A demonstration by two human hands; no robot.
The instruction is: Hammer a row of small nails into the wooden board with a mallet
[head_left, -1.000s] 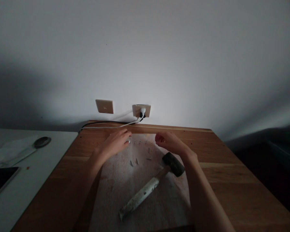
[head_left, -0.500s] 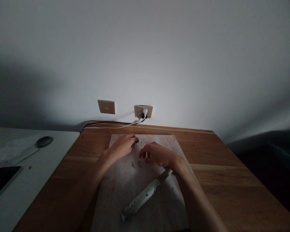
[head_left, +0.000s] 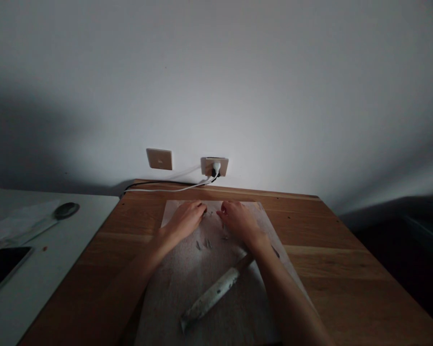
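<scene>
My left hand (head_left: 188, 217) rests at the far left part of a pale, worn board (head_left: 173, 293), fingers curled together around something small and dark that I cannot make out. Opposite it, my right hand (head_left: 238, 220) is bent down over the board with its fingertips drawn in; what they hold, if anything, is hidden. Between and in front of the hands lie several small thin slivers (head_left: 204, 244). Nearer to me, a long tool with a mottled whitish handle (head_left: 212, 294) lies diagonally, its far part passing under my right forearm.
The board lies on a wooden table (head_left: 328, 269) against a wall. A plug with white and black cables (head_left: 216, 168) sits in a socket, beside a wall plate (head_left: 159, 159). At left, a white surface (head_left: 75, 240) bears a phone (head_left: 5, 269) and a dark round-ended item (head_left: 66, 210).
My right hand has moved away from me and slightly right, uncovering slivers on the board. My left hand has stayed nearly in place.
</scene>
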